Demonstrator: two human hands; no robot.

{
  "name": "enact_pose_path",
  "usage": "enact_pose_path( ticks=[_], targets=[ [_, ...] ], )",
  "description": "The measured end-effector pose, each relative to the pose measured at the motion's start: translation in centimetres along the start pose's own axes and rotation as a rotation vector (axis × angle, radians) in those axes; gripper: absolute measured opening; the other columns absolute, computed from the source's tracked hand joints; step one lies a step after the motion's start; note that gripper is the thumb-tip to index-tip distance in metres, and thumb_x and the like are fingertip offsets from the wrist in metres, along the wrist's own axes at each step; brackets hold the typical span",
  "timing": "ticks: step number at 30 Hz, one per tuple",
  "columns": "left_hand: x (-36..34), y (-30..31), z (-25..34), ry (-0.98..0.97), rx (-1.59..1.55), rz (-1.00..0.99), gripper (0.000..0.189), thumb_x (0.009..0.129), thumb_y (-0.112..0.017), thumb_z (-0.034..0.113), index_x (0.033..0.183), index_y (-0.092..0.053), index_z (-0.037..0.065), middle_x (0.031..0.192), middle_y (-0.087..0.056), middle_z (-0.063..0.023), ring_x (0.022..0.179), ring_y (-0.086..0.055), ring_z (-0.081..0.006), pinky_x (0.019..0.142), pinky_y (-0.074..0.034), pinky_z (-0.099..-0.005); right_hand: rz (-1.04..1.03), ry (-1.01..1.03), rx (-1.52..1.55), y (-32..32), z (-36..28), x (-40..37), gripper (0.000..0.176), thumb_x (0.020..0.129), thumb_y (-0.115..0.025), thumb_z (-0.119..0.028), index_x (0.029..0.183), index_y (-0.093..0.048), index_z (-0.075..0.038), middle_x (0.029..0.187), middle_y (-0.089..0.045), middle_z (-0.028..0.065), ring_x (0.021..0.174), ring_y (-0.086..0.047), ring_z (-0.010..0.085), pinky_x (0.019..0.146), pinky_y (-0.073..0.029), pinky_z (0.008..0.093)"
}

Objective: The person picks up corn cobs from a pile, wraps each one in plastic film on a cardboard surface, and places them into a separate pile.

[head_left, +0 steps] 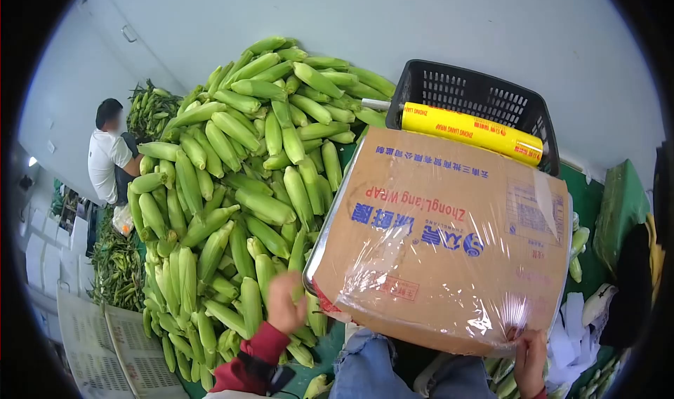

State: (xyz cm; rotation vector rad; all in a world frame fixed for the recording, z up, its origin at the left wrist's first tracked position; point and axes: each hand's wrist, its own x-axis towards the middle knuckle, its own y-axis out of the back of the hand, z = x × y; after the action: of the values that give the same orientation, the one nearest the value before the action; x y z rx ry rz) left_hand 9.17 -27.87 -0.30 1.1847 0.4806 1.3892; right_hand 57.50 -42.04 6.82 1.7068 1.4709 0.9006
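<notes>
A heap of green corn (pixel 235 195) is lying left of the film-covered cardboard (pixel 449 195), whose long axis is running left to right. A black crate (pixel 479 78) is standing beyond the cardboard, and a yellow roll (pixel 472 134) is lying along the cardboard's far edge. The right grip (pixel 528 357) is the nearer one, pinching the cardboard's near edge by the right corner, the cardboard stretching ahead and leftward. The left grip (pixel 286 304), blurred, is showing just beside the cardboard's near left corner; whether it is spreading or closing cannot be told.
</notes>
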Motion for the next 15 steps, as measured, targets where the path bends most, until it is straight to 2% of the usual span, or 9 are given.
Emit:
enact_pose_path(
  ticks=[2,3,4,7,10,12,13,14,15],
  targets=[
    [-0.9,-2.2,-6.9,0.309,0.442,0.155,0.080,0.076,-0.077,0.025,0.138,-0.035,-0.004,0.130,-0.049,-0.0234,0.116,-0.048,-0.0413,0.101,-0.038,-0.0467,-0.036,-0.128,0.160,-0.2,-0.6,0.6,0.004,0.087,-0.056,0.000,0.090,-0.055,-0.001,0.083,-0.061,0.0174,0.076,-0.062,0.0336,0.074,-0.050,0.0391],
    [-2.1,-2.4,-9.5,0.557,0.402,0.030,0.087,0.074,-0.078,0.032,0.140,-0.034,-0.005,0.125,-0.052,-0.0218,0.114,-0.050,-0.0376,0.100,-0.038,-0.0443,-0.042,-0.190,0.236,-0.3,-0.5,1.2,0.005,0.086,-0.057,0.000,0.091,-0.055,0.000,0.081,-0.063,0.0172,0.073,-0.063,0.0338,0.069,-0.051,0.0389],
    [-3.0,-2.3,-11.1,0.658,0.551,-0.217,0.095,0.070,-0.080,0.037,0.142,-0.032,-0.004,0.119,-0.055,-0.0189,0.112,-0.052,-0.0337,0.097,-0.040,-0.0419,-0.003,-0.111,0.159,-0.7,-0.1,1.4,0.006,0.087,-0.059,-0.003,0.092,-0.058,-0.002,0.079,-0.067,0.0157,0.067,-0.066,0.0327,0.059,-0.051,0.0384],
    [-2.1,-3.0,-12.8,0.665,0.674,-0.323,0.097,0.061,-0.086,0.032,0.137,-0.035,-0.002,0.112,-0.059,-0.0174,0.103,-0.058,-0.0345,0.090,-0.045,-0.0434,-0.099,-0.095,0.043,0.2,-0.3,2.0,0.008,0.087,-0.061,-0.008,0.094,-0.059,-0.005,0.079,-0.067,0.0139,0.070,-0.067,0.0333,0.062,-0.052,0.0399],
    [-2.5,-2.6,-14.1,0.602,0.109,-0.013,0.085,0.063,-0.081,0.010,0.134,-0.033,0.003,0.114,-0.058,-0.0227,0.106,-0.058,-0.0398,0.089,-0.049,-0.0435,-0.074,-0.079,0.050,0.7,-0.5,1.6,0.009,0.088,-0.062,-0.009,0.095,-0.058,-0.006,0.079,-0.068,0.0123,0.070,-0.068,0.0322,0.062,-0.053,0.0395],
    [-1.3,-1.5,-13.8,0.569,-0.302,0.115,0.083,0.069,-0.076,-0.001,0.134,-0.026,0.007,0.117,-0.054,-0.0175,0.105,-0.058,-0.0253,0.088,-0.049,-0.0352,-0.079,-0.148,0.190,0.8,-0.6,1.1,0.007,0.089,-0.061,-0.008,0.095,-0.058,-0.005,0.080,-0.069,0.0108,0.071,-0.069,0.0290,0.061,-0.053,0.0374],
    [-0.4,-1.5,-14.2,0.515,-0.515,0.281,0.077,0.073,-0.070,-0.006,0.133,-0.024,0.008,0.119,-0.053,-0.0178,0.108,-0.057,-0.0238,0.090,-0.049,-0.0347,-0.073,-0.170,0.224,0.7,-0.5,0.9,0.006,0.090,-0.060,-0.008,0.095,-0.058,-0.005,0.080,-0.069,0.0105,0.071,-0.069,0.0283,0.061,-0.053,0.0368],
    [2.1,0.2,-10.1,0.628,-0.715,0.425,0.070,0.080,-0.065,-0.007,0.136,-0.024,0.008,0.120,-0.054,-0.0172,0.109,-0.057,-0.0247,0.093,-0.048,-0.0345,-0.072,-0.189,0.252,0.5,-0.3,0.7,0.006,0.090,-0.060,-0.008,0.095,-0.058,-0.004,0.080,-0.069,0.0102,0.071,-0.069,0.0277,0.061,-0.053,0.0363],
    [4.5,2.3,-6.7,0.716,-0.917,0.474,0.058,0.090,-0.059,0.004,0.138,-0.028,0.006,0.126,-0.053,-0.0160,0.110,-0.057,-0.0241,0.093,-0.049,-0.0361,-0.070,-0.204,0.277,0.3,-0.1,0.6,0.006,0.090,-0.060,-0.007,0.095,-0.057,-0.004,0.080,-0.069,0.0099,0.071,-0.070,0.0270,0.061,-0.053,0.0358]
  ],
)
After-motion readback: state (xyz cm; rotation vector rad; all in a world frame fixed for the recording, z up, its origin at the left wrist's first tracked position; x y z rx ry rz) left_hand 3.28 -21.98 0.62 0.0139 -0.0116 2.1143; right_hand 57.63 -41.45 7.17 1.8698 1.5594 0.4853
